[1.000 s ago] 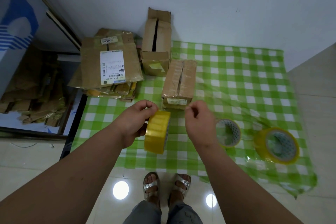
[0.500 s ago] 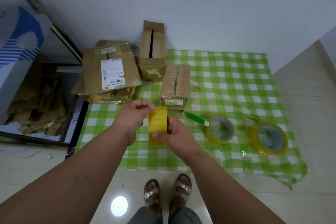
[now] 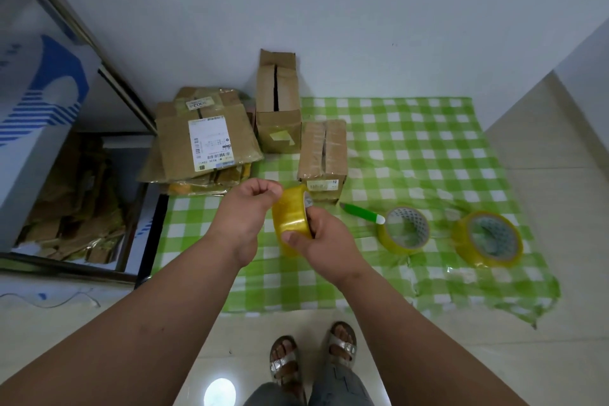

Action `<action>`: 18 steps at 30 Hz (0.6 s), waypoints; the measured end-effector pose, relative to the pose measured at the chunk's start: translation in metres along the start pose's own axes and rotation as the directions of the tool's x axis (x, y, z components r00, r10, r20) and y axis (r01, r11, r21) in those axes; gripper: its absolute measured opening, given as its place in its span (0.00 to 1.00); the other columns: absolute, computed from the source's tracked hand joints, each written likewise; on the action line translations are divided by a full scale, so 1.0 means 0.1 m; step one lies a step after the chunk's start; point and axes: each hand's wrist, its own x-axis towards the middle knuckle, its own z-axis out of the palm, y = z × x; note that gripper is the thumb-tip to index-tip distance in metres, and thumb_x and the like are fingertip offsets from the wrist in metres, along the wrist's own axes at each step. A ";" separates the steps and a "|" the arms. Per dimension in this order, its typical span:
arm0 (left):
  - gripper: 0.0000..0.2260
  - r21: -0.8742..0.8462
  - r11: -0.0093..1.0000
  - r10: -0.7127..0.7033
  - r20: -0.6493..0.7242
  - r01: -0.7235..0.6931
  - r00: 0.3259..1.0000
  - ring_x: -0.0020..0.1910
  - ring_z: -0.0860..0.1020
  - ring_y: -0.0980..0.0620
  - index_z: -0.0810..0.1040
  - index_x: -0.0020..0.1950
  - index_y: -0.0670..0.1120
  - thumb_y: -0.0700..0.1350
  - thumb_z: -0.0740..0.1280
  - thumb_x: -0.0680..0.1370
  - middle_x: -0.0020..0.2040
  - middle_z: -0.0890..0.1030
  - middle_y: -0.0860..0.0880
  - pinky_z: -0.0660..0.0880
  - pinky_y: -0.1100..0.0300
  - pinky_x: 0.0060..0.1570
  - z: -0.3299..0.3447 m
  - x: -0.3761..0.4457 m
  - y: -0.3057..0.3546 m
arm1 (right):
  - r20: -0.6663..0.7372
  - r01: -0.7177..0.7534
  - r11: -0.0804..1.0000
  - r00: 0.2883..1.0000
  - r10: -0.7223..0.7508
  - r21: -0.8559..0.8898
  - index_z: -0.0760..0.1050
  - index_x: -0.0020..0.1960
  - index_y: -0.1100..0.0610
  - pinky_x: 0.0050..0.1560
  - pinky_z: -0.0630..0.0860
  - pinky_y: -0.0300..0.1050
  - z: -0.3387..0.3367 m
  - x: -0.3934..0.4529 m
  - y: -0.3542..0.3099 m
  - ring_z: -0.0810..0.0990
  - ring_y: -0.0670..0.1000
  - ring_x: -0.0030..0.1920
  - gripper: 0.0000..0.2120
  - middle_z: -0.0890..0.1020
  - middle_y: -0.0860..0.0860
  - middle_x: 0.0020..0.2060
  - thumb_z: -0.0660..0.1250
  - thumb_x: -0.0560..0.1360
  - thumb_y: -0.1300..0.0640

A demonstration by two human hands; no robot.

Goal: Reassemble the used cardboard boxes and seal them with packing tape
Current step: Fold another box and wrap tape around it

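Above the checked cloth [image 3: 412,148] | your right hand [image 3: 324,237] is gripping the tape roll [image 3: 291,219] | your left hand [image 3: 245,208] is pinching at its edge, fingers curled.

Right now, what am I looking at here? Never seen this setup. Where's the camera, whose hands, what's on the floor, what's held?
No machine here: a person's two bare hands, filmed by one camera worn on the head, looking down past the arms to the feet. The right hand grips a tape roll; the left hand is curled against its far side, perhaps picking at the tape end. On the checked sheet lie two spare rolls, a green pen-like tool, two boxes and a stack of flattened cartons.
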 end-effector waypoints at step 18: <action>0.07 -0.301 0.935 -0.153 0.132 0.187 0.979 0.50 0.82 0.50 0.78 0.43 0.46 0.35 0.68 0.78 0.37 0.85 0.51 0.74 0.53 0.55 -0.26 0.18 0.03 | -0.105 -0.085 0.996 0.991 0.086 0.014 0.74 0.43 0.48 0.43 0.78 0.48 0.13 0.04 -0.13 0.80 0.50 0.41 0.06 0.80 0.47 0.38 0.70 0.77 0.52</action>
